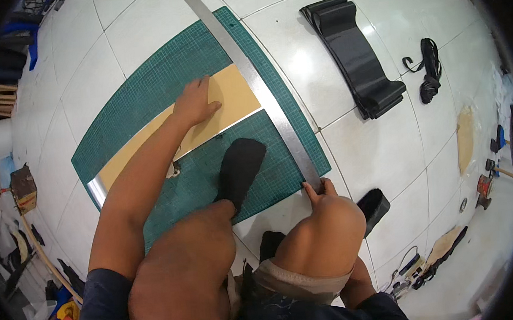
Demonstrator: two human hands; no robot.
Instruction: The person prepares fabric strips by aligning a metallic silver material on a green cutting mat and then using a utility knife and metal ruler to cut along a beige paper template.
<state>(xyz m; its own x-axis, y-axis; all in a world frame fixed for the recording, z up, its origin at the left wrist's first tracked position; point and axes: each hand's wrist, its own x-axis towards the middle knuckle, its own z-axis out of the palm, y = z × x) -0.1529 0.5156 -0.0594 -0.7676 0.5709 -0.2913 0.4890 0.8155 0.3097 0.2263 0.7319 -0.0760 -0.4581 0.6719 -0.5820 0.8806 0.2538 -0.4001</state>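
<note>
My left hand (pixel 195 102) lies flat, fingers spread, on a long tan sheet (pixel 231 93) that rests on a green cutting mat (pixel 161 77). A shorter metal ruler (pixel 96 189) runs under the sheet's near edge. My right hand (pixel 320 188) pinches the near end of a long steel straightedge (pixel 244 66), which crosses the mat's right side and the tan sheet's right end. My left foot in a black sock (pixel 239 167) stands on the mat between the two hands. My knees fill the lower middle.
A folded stack of black strap material (pixel 353 55) and a coiled black cord (pixel 430 67) lie on the white tile floor at right. Hammers and small tools (pixel 490 173) sit at far right, a small box (pixel 23 187) and clutter at left.
</note>
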